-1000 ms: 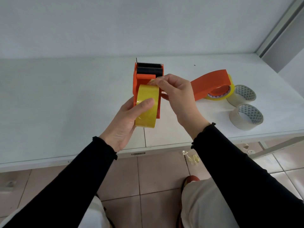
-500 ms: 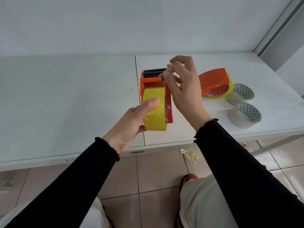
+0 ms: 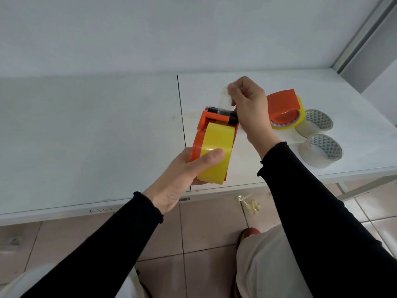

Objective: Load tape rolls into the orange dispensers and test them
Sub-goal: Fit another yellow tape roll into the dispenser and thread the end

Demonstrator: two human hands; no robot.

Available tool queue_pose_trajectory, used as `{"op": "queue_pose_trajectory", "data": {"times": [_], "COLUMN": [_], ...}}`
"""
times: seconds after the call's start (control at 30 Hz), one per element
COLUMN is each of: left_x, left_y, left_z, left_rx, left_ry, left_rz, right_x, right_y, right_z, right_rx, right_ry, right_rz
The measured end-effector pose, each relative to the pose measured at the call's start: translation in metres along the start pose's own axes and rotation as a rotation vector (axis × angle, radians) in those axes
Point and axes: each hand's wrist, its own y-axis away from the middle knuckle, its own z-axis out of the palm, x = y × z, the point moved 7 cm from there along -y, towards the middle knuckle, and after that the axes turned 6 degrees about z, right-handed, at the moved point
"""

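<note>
Since half a second ago, the right hand [image 3: 249,108] has pulled the tape end [image 3: 224,100] up and away from the toothed blade, so a short clear strip now stands above the dispenser [image 3: 211,125]. Its grip is closed, pinching that strip between thumb and fingertips. The left hand [image 3: 189,173] is wrapped around the dispenser from below, thumb pressed on the yellow tape roll [image 3: 214,151] seated inside it, holding it above the counter [image 3: 86,130] near its front edge. A second dispenser [image 3: 283,104], already loaded, lies on the counter to the right, touching one of two pale rolls [image 3: 320,150]. Likely trouble from here: the strip may fold and stick to itself or to the fingers if pulled off-line, and a slanted pull across the teeth could tear it raggedly. The thumb braking the roll could also make the tape snap back.
</note>
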Motion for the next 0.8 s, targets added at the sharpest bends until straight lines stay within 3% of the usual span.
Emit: {"op": "queue_pose_trajectory", "data": {"times": [0.2,0.5,0.8], "left_x": [0.000,-0.001,-0.004], "left_y": [0.001,-0.001,0.010], "left_z": [0.013,0.012,0.018], "left_rx": [0.027,-0.024,-0.108], "left_ry": [0.055,0.270,0.235], "left_rz": [0.011,-0.019,-0.038], "right_x": [0.011,0.023,0.044], "right_y": [-0.001,-0.010,-0.035], "right_z": [0.005,-0.005,-0.036], "right_rx": [-0.034,-0.090,0.083], "right_ry": [-0.291,-0.314,-0.720], "right_rz": [0.127,0.295,0.448]}}
